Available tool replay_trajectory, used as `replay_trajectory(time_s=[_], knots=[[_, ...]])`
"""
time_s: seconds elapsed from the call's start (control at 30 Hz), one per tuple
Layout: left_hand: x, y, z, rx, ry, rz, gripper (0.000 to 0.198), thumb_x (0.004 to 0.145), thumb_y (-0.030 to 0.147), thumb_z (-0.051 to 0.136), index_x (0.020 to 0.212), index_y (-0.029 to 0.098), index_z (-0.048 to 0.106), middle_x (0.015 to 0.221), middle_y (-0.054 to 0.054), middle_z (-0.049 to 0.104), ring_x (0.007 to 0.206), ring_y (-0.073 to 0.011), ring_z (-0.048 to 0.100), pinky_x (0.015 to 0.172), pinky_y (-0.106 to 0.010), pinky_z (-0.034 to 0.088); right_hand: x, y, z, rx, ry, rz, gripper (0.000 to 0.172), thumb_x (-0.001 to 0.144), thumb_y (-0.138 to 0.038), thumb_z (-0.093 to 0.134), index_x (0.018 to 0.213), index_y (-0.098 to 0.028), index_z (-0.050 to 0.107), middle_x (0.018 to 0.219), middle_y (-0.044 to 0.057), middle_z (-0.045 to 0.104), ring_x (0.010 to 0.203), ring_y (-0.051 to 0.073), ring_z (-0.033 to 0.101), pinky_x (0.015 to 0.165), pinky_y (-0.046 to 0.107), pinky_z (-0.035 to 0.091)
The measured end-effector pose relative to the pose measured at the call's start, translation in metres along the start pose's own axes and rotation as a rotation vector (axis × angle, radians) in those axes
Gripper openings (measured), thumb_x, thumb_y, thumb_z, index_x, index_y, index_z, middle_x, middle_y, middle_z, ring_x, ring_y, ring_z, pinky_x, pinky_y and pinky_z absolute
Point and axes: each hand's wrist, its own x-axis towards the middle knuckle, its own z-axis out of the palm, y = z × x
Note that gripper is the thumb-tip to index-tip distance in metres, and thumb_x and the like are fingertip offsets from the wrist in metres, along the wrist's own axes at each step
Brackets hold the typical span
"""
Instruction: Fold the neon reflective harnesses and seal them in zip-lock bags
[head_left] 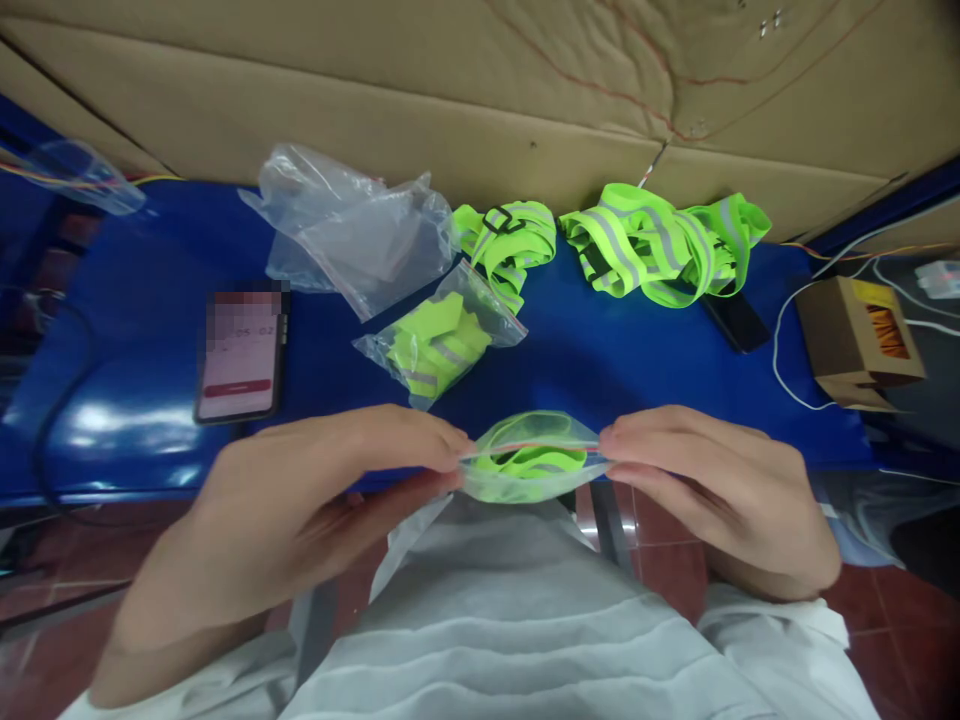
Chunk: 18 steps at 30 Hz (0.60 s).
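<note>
Between my hands, close to my body, is a clear zip bag [540, 490] with its mouth partly open. Inside it lies a folded neon-yellow reflective strap [534, 462] with a grey stripe. My left hand [352, 480] pinches the left end of the bag's mouth between thumb and fingers. At the opposite end, my right hand [705, 480] pinches the other corner the same way. Just beyond, a filled zip bag [442, 345] with another neon strap in it rests on the blue table [600, 370].
Loose plastic bags [360, 230] lie at the back, beside a bundled strap with a black buckle [510, 240]. A heap of neon straps [660, 240] partly covers a black device [739, 320]. A phone [241, 350] is at left; a small cardboard box [862, 340] and white cable at right.
</note>
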Motion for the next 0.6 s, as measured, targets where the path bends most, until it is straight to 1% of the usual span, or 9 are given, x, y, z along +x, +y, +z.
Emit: replay_trajectory(time_s=[0.03,0.07,0.17,0.23,0.27,0.37,0.43,0.53,0.6], knots=[[-0.002,0.003,0.002,-0.004,0.04,-0.025,0.01,0.097,0.024,0.072,0.106,0.028,0.074,0.1,0.004,0.081,0.085,-0.0118,0.077,0.081,-0.017,0.062,-0.001,0.0,0.002,0.027,0.022,0.013,0.033,0.098,-0.015,0.069,0.129,-0.026,0.066,0.115,0.004,0.076,0.103,0.016,0.074,0.09,0.026,0.061],[-0.002,0.005,0.004,0.012,0.063,-0.033,0.012,0.097,0.022,0.072,0.107,0.027,0.073,0.099,0.004,0.08,0.085,-0.0106,0.077,0.082,-0.016,0.061,-0.002,0.001,0.005,0.041,0.034,0.023,0.038,0.098,-0.014,0.069,0.133,-0.026,0.064,0.116,0.004,0.076,0.104,0.016,0.074,0.092,0.026,0.061],[0.0,0.008,0.009,0.105,0.096,-0.045,0.022,0.098,0.019,0.072,0.119,0.025,0.07,0.107,0.002,0.078,0.093,-0.0091,0.075,0.09,-0.014,0.057,0.001,0.005,0.01,0.04,0.039,0.058,0.039,0.096,-0.018,0.073,0.134,-0.024,0.063,0.116,0.005,0.076,0.101,0.016,0.074,0.092,0.027,0.061],[0.004,0.006,0.011,0.132,0.077,-0.009,0.028,0.098,0.015,0.07,0.126,0.023,0.069,0.113,0.0,0.076,0.098,-0.0087,0.073,0.093,-0.013,0.055,0.003,0.008,0.012,0.049,0.066,0.093,0.034,0.095,-0.023,0.076,0.128,-0.022,0.065,0.111,0.005,0.076,0.096,0.017,0.074,0.089,0.028,0.061],[0.005,0.004,0.011,0.13,0.055,0.019,0.028,0.099,0.013,0.069,0.125,0.022,0.069,0.112,-0.001,0.075,0.097,-0.008,0.072,0.092,-0.012,0.054,0.004,0.009,0.013,0.056,0.085,0.111,0.03,0.094,-0.024,0.077,0.122,-0.022,0.067,0.108,0.005,0.076,0.093,0.016,0.073,0.087,0.028,0.061],[0.005,-0.002,0.01,0.121,0.01,0.097,0.02,0.098,0.01,0.068,0.115,0.02,0.072,0.106,-0.001,0.074,0.095,-0.007,0.071,0.09,-0.011,0.053,0.005,0.011,0.015,0.086,0.11,0.136,0.013,0.096,-0.022,0.075,0.108,-0.022,0.069,0.1,0.003,0.076,0.089,0.015,0.073,0.082,0.026,0.06],[0.001,-0.006,0.009,0.21,0.043,0.115,0.019,0.098,0.01,0.069,0.113,0.02,0.072,0.106,-0.001,0.074,0.095,-0.0076,0.071,0.092,-0.013,0.054,0.005,0.012,0.014,0.099,0.081,0.119,0.01,0.098,-0.019,0.071,0.107,-0.022,0.069,0.099,0.003,0.076,0.089,0.014,0.074,0.08,0.024,0.059],[-0.005,-0.011,0.007,0.42,0.105,0.151,0.022,0.097,0.011,0.071,0.116,0.021,0.07,0.108,-0.001,0.073,0.097,-0.0106,0.07,0.093,-0.019,0.055,0.007,0.013,0.009,0.107,0.003,0.073,0.008,0.102,-0.019,0.066,0.109,-0.022,0.069,0.098,0.003,0.077,0.087,0.013,0.074,0.075,0.022,0.059],[-0.004,-0.013,0.007,0.47,0.101,0.205,0.023,0.095,0.01,0.072,0.116,0.02,0.069,0.108,-0.003,0.073,0.098,-0.0137,0.069,0.091,-0.023,0.055,0.009,0.013,0.007,0.095,-0.041,0.065,0.008,0.103,-0.02,0.063,0.109,-0.021,0.069,0.097,0.003,0.077,0.085,0.013,0.073,0.074,0.022,0.058]])
